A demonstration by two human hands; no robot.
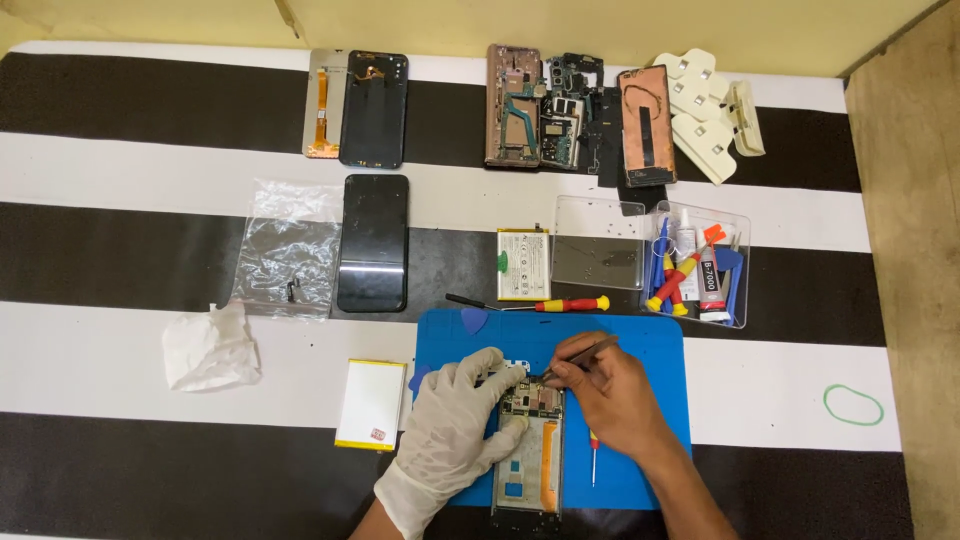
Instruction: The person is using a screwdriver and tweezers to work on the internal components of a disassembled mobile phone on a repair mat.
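Blue rubber work mat [650, 350], near edge of the striped table [120, 160]: opened phone chassis with exposed circuit board [530, 440] lies on it. White-gloved left hand [455, 430] presses flat, fingers spread, steadying the chassis. Bare right hand [610, 395] pinches slim metal tweezers [582, 355], tips at the board's top edge. Advisable: firm hold-down, light tip pressure, no prying slips.

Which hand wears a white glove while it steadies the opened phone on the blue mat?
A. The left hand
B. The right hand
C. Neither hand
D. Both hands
A. The left hand is in a white glove and rests on the opened phone on the blue mat, while the right hand is bare and holds tweezers over the phone's top end.
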